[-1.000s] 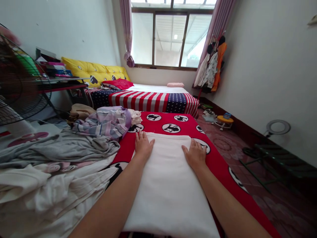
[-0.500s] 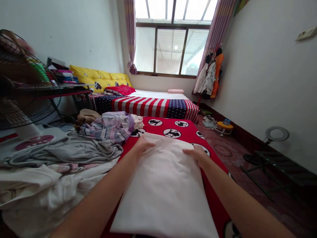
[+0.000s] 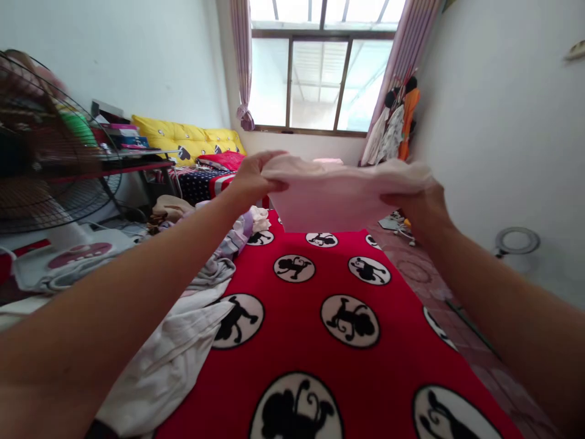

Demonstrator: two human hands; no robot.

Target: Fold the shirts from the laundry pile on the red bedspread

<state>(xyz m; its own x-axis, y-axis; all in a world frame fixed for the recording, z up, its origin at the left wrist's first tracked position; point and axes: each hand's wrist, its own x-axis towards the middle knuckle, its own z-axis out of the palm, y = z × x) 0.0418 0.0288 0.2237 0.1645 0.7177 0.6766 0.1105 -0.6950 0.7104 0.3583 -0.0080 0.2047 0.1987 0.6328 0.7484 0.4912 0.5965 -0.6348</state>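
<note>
I hold a folded white cloth [image 3: 338,198] up in the air in front of me, over a red bedsheet [image 3: 329,341] printed with black monkey figures in white circles. My left hand [image 3: 251,177] grips the cloth's left end with closed fingers. My right hand [image 3: 418,204] grips its right end the same way. The cloth hangs clear of the sheet between the two hands.
A heap of loose clothes [image 3: 183,305] lies to the left on the bed. A black fan [image 3: 41,152] stands at far left. Beyond are a flag-patterned bed [image 3: 201,180], yellow cushions [image 3: 183,137], a window [image 3: 320,79] and hanging clothes [image 3: 395,122]. A tiled floor [image 3: 425,268] runs on the right.
The cloth lay flat on the red sheet under my open palms; both hands closed on its far end and lifted it up and away from me, baring the sheet.
</note>
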